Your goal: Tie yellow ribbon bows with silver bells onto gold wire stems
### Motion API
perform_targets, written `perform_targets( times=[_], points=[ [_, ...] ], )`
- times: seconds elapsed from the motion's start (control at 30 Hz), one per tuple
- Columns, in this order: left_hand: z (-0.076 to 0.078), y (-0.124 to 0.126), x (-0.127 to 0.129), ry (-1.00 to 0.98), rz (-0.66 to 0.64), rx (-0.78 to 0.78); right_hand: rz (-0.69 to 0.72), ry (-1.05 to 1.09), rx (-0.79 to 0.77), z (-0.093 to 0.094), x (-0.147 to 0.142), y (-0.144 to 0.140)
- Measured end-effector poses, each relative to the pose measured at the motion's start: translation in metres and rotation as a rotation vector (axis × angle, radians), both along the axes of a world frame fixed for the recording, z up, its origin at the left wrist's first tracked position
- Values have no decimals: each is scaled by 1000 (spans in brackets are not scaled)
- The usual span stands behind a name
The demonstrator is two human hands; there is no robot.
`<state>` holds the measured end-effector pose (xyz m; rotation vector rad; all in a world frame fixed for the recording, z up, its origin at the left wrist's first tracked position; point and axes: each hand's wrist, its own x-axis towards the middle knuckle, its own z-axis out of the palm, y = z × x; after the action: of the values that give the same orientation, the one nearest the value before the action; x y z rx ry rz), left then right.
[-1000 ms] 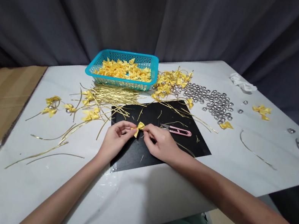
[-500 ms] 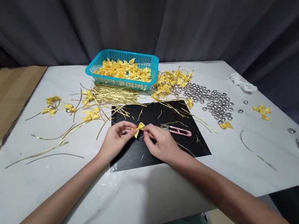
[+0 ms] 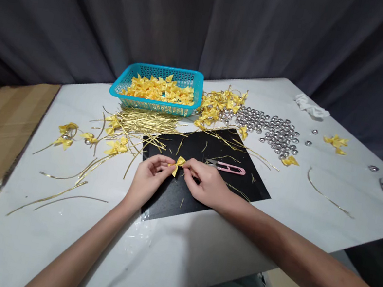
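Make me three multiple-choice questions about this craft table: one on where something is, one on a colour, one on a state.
1. Where do the pink snips lie?
A. in the basket
B. on the black sheet
C. on the cardboard

2. What colour is the basket of bows?
A. turquoise
B. red
C. white

3. How is the yellow bow held?
A. lying loose
B. left hand only
C. pinched by both hands

Answers: 1 B, the snips rest on the sheet beside the right hand. 2 A, its mesh wall is turquoise. 3 C, left hand and right hand fingertips meet at the bow.
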<state>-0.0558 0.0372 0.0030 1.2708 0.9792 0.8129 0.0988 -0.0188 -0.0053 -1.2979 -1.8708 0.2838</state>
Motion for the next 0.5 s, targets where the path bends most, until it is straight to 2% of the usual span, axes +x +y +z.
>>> perform_targets(
  times=[0.5],
  points=[
    [2,0,0,11,-2,-5,6,6,-12,0,0,0]
  ],
)
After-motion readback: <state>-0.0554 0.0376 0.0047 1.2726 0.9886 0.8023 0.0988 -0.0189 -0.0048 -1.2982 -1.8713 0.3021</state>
